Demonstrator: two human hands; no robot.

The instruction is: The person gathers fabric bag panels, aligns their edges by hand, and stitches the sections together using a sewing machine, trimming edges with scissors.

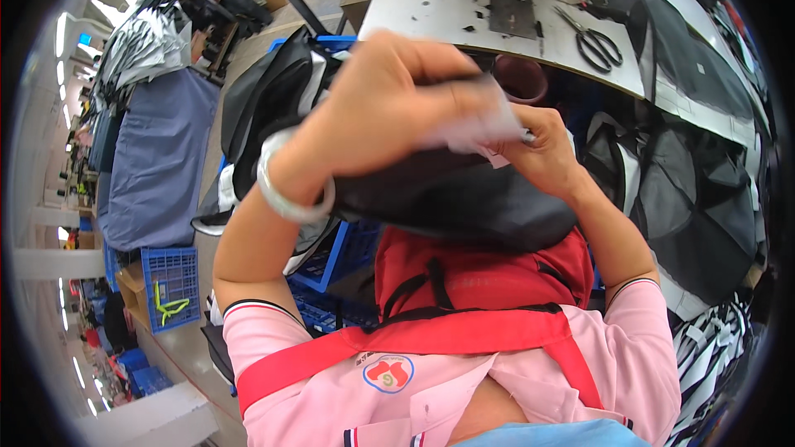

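My left hand (385, 103) is raised in front of me, smeared by motion, with its fingers closed on a small whitish piece (476, 128), thin and crumpled like film or paper. My right hand (542, 153) pinches the other end of this piece, and something small and shiny shows at its fingertips. Just below both hands, a large black sheet of fabric (464, 203) lies across my lap. Under it shows my red apron (489, 277). A pale bangle (277, 182) circles my left wrist.
A white worktable (414, 12) stands ahead, bearing black-handled scissors (595, 45), a dark plate (512, 15) and black scraps. Dark fabric pieces hang at right (696, 199) and pile up at left (269, 95). A blue crate (170, 285) stands beside a grey cloth-covered stack (161, 157).
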